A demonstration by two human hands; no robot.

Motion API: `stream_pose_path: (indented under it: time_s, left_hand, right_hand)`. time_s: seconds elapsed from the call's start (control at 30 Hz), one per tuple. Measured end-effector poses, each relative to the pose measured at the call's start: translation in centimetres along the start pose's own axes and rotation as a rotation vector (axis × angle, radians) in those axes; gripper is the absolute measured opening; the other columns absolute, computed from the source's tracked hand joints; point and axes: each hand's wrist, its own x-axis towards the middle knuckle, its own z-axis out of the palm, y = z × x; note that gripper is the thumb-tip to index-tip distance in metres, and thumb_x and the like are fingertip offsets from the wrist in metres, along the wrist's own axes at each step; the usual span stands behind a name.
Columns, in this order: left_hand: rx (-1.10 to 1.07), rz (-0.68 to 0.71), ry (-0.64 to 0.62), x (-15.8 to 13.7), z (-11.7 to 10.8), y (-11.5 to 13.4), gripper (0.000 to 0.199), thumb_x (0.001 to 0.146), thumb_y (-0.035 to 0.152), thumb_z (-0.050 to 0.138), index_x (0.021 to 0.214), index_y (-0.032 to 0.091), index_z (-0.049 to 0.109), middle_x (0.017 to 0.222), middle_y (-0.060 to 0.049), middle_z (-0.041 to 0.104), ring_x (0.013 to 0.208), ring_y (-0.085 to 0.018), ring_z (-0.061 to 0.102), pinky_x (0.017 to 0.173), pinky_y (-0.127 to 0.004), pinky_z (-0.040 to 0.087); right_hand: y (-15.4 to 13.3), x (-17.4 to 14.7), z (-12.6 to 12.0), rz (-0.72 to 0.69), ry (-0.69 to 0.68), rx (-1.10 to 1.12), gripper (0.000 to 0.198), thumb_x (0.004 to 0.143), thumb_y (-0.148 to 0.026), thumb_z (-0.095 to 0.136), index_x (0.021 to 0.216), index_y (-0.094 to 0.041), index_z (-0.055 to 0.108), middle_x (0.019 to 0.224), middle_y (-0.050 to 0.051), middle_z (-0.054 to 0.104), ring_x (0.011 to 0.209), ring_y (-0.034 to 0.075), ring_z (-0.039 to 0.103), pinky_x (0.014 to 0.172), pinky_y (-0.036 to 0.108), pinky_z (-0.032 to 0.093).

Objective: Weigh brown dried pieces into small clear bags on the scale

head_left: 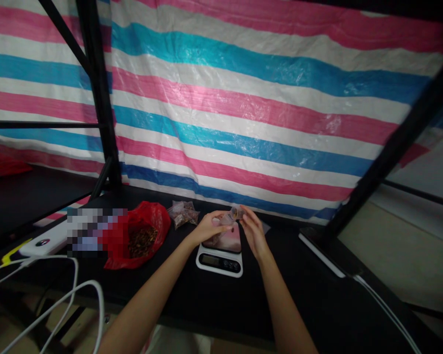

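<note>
Both my hands are raised over a small digital scale [219, 261] with a white body and a shiny pan. My left hand [207, 229] is closed on a clear plastic bag [225, 219]. The fingers of my right hand [253, 230] grip a small clear cup [236, 213], its round rim tipped toward the bag. Blur hides what the cup contains. Left of the scale, a red plastic bag [158, 216] lies open with brown dried pieces [143, 242] inside. Several small clear bags of brown pieces [183, 214] sit behind it.
A white power strip [46, 242] with looping white cables [100, 300] lies at the left of the black table [214, 309]. At the right is a flat dark, white-edged device [321, 254] with a cable. Black frame posts [101, 103] and a striped plastic sheet [243, 108] stand behind.
</note>
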Motion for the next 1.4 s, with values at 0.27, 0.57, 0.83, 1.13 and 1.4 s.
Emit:
stream_pose_path:
  time_s: [0.27,0.57,0.83,1.13,1.4]
  left_hand:
    - [-0.002,-0.001,0.008,-0.1,0.3,0.1,0.044,0.064,0.033,0.067,0.102,0.012,0.061,0.100,-0.010,0.064,0.096,-0.023,0.057,0.089,-0.035,0.039]
    - [0.006,0.032,0.002,-0.1,0.3,-0.2,0.042,0.065,0.034,0.067,0.101,0.012,0.062,0.098,-0.010,0.065,0.093,-0.021,0.058,0.086,-0.032,0.040]
    - [-0.045,0.028,-0.012,-0.1,0.0,-0.2,0.046,0.065,0.033,0.067,0.104,0.011,0.060,0.102,-0.011,0.064,0.095,-0.022,0.057,0.088,-0.033,0.040]
    - [-0.123,-0.013,0.019,-0.1,-0.2,0.0,0.047,0.066,0.033,0.067,0.106,0.012,0.059,0.103,-0.010,0.063,0.097,-0.022,0.057,0.089,-0.034,0.040]
    - [-0.013,0.004,0.084,0.0,-1.1,0.3,0.045,0.066,0.034,0.066,0.105,0.013,0.060,0.101,-0.009,0.064,0.096,-0.022,0.057,0.088,-0.034,0.041]
  right_hand:
    - [-0.4,-0.2,0.4,-0.046,-0.017,-0.085,0.039,0.071,-0.031,0.062,0.109,-0.026,0.059,0.127,0.002,0.049,0.119,0.023,0.041,0.094,0.037,0.036]
    - [-0.4,-0.2,0.5,-0.128,-0.061,-0.130,0.039,0.074,-0.035,0.058,0.112,-0.025,0.058,0.126,0.003,0.049,0.119,0.024,0.039,0.096,0.038,0.032]
    - [-1.1,-0.6,1.2,-0.150,-0.024,-0.102,0.034,0.074,-0.034,0.059,0.106,-0.025,0.061,0.123,0.004,0.052,0.118,0.023,0.040,0.096,0.038,0.031]
    - [-0.8,-0.2,0.3,-0.100,0.096,-0.078,0.041,0.071,-0.036,0.062,0.110,-0.024,0.057,0.122,0.006,0.053,0.104,0.020,0.051,0.081,0.031,0.041]
    - [0.9,0.5,-1.4,0.097,0.070,0.131,0.016,0.067,-0.032,0.068,0.076,-0.023,0.058,0.089,-0.001,0.066,0.087,0.014,0.061,0.080,0.027,0.043]
